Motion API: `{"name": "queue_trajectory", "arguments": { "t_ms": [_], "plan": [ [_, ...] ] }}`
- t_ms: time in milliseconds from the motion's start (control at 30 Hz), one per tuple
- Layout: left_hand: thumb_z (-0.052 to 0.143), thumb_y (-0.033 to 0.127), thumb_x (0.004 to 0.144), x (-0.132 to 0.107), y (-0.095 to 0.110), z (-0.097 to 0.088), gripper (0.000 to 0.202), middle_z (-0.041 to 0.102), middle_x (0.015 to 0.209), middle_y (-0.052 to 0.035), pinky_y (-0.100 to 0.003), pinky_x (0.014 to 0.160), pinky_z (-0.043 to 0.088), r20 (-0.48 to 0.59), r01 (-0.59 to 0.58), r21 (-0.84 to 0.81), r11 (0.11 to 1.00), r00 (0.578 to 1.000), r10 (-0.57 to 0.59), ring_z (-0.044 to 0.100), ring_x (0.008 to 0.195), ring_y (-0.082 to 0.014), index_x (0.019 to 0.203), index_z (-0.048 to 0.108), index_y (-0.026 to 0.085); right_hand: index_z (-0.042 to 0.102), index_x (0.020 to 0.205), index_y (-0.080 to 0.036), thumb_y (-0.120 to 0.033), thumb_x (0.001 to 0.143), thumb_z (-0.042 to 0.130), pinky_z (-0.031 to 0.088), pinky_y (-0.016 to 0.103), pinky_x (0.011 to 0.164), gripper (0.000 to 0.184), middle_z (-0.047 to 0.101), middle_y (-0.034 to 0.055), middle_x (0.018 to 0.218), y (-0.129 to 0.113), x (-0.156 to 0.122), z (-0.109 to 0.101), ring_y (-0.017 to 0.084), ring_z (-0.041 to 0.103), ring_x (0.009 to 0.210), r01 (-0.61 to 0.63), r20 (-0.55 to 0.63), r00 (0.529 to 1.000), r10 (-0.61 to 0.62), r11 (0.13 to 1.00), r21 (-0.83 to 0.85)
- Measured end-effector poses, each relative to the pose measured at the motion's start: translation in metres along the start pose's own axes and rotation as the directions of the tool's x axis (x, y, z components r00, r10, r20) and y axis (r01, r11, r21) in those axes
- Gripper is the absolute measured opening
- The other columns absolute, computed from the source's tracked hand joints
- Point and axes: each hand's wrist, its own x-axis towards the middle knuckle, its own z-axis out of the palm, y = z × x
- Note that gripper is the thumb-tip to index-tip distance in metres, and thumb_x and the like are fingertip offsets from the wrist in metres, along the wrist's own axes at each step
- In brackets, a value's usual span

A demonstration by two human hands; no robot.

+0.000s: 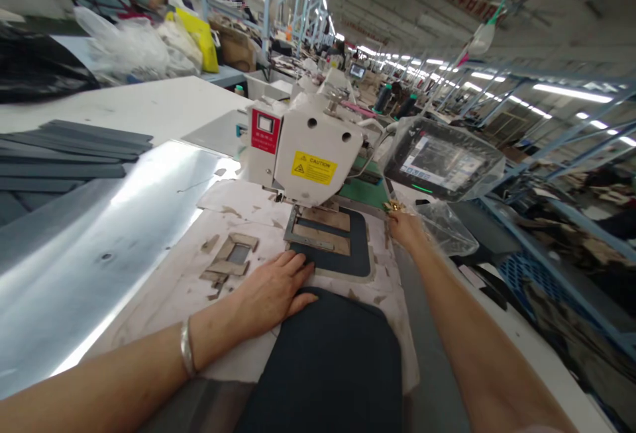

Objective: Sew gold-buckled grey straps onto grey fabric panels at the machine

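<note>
Left fingers (297,262), slightly spread, touch the farther dark panel (358,249).

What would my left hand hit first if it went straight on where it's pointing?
Your left hand would probably meet the metal frame on the dark panel, though depth is unclear.

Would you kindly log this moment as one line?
left hand: at edge of far dark panel | right hand: at gold-coloured part | screen: lit
</note>
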Motion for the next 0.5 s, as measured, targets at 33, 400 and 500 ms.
{"name": "queue_trajectory", "arguments": {
  "t_ms": [33,400,500],
  "plan": [
    [0.041,0.050,0.097,0.000,0.000,0.000,0.049,0.056,0.114,-0.0118,-0.039,0.094,0.044,0.000,0.002,-0.004,1.000,1.000,-0.002,0.052,0.105,-0.0255,0.127,0.056,0.014,0.071,0.108,-0.016,-0.013,0.087,0.046,0.046,0.033,0.090,0.032,0.071,0.0130,0.107,0.001,0.009,-0.001,0.025,0.064,0.103,-0.039,-0.002,0.999,0.039,0.999,-0.026],
    [0.045,0.047,0.096,0.002,-0.003,-0.002,0.045,0.056,0.111,-0.0105,-0.040,0.093,0.046,0.014,0.020,-0.036,0.999,1.000,-0.019,0.052,0.105,-0.0257,0.127,0.055,0.016,0.068,0.105,-0.014,-0.024,0.086,0.049,0.045,0.041,0.085,0.029,0.067,0.0184,0.108,0.033,0.056,0.000,0.031,0.059,0.104,-0.328,-0.115,0.940,0.320,0.942,-0.063],
    [0.046,0.047,0.096,0.002,-0.003,-0.003,0.045,0.057,0.111,-0.0100,-0.040,0.095,0.045,0.006,0.015,-0.042,0.999,1.000,-0.015,0.052,0.104,-0.0249,0.126,0.056,0.016,0.067,0.105,-0.014,-0.024,0.089,0.040,0.046,0.038,0.080,0.033,0.069,0.0169,0.099,0.048,0.050,0.000,0.028,0.063,0.094,-0.292,-0.193,0.933,0.304,0.952,0.087]
  ]
}}
